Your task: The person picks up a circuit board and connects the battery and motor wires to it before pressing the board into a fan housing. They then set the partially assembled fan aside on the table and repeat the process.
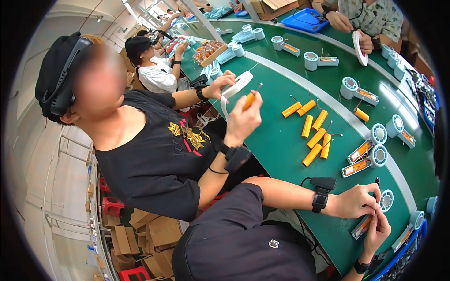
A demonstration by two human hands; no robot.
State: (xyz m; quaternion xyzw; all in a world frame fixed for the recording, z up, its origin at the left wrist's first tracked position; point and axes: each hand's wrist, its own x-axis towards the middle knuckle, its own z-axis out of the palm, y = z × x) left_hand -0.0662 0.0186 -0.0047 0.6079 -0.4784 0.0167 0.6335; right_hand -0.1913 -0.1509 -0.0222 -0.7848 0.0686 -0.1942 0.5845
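My left hand (357, 202) reaches in over the green table, fingers pinched together, with a slim black piece (377, 181) showing just above its fingertips. My right hand (377, 232) meets it from below, its fingers closed close to the left fingertips. What either hand pinches is hidden between the fingers. Under them lies a light blue handheld fan (386, 201) with a round grille and an open handle (361, 228) that shows an orange cell. Another similar fan (378, 156) with an open handle lies just beyond my left hand.
Several orange battery cells (316, 139) with wires lie on the green tabletop (281, 159). At my left, a co-worker (154, 145) holds a white ring-shaped roll (239, 83) and a cell. Fans line the far side of a metal rail (323, 86). A blue tray (304, 20) stands farther back.
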